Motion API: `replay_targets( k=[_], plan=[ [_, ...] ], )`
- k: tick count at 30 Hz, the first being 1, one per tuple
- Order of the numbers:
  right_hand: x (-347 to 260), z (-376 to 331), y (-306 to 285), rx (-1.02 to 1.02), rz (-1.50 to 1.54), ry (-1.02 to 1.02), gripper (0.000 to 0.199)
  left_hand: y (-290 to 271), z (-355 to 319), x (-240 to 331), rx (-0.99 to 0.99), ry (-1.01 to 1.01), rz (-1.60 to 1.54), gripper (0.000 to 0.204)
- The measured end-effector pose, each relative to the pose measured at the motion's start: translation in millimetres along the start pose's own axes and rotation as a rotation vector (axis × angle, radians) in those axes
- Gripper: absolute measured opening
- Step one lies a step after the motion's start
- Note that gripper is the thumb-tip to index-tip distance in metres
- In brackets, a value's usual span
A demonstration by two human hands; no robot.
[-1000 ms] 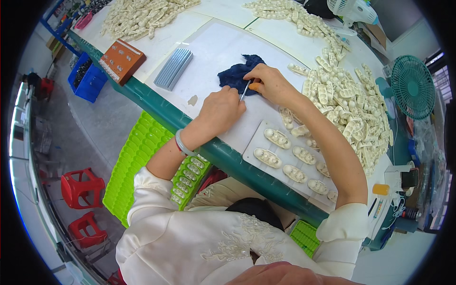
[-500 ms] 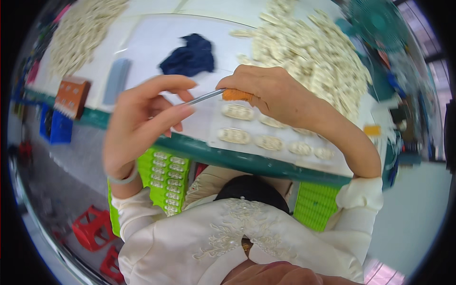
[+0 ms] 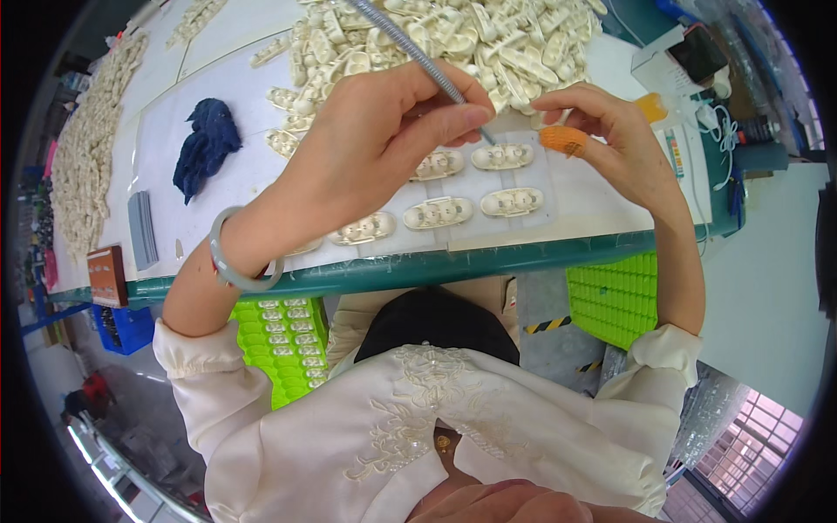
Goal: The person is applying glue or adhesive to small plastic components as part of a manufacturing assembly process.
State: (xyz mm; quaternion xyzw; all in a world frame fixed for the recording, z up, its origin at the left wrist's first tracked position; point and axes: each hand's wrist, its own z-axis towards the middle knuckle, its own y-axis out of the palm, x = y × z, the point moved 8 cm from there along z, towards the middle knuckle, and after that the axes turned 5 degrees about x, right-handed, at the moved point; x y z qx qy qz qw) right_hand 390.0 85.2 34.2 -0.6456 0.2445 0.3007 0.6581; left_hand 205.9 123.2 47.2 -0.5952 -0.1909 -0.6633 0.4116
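My left hand (image 3: 392,131) is closed around a slim silvery rod-like tool (image 3: 405,44) with a ribbed shaft. The tool slants down to the right, its tip over a cream oval plastic part (image 3: 502,157) in the far row; I cannot tell whether they touch. To the right of the tip, my right hand (image 3: 615,139) has thumb and fingers apart with nothing visible between them. An orange finger cot (image 3: 563,140) covers its thumb. Nearer the table edge lie more such parts in a row, among them one oval part (image 3: 438,212). My left forearm partly hides the rows.
A large heap of cream parts (image 3: 532,48) lies at the back, another heap (image 3: 83,166) at far left. A dark blue cloth (image 3: 207,148), a grey block (image 3: 141,231) and a brown block (image 3: 106,276) lie left. Green trays (image 3: 615,296) stand below the green table edge (image 3: 384,275).
The view has turned. The tool, earlier spanning between both hands, is now in my left hand over the parts. My right hand has come off it and opened.
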Motion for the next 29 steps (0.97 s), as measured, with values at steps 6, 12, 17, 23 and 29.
replay_targets(
  k=[6,12,17,23,29],
  plan=[
    [37,-22,21,0.014,0.148,-0.112,0.035,48,30,-32,-0.074,0.009,0.095,0.022],
    [53,-16,42,0.014,0.256,-0.015,0.022,63,27,-49,-0.209,-0.174,0.272,0.019],
    [59,-16,43,-0.012,0.3,0.037,0.027,64,29,-53,-0.212,-0.191,0.171,0.021],
    [62,-15,46,-0.037,0.375,0.059,0.027,62,32,-54,-0.15,-0.151,0.016,0.022],
    [68,-15,47,-0.033,0.373,0.054,0.026,62,33,-59,-0.244,-0.19,0.084,0.022]
  ],
)
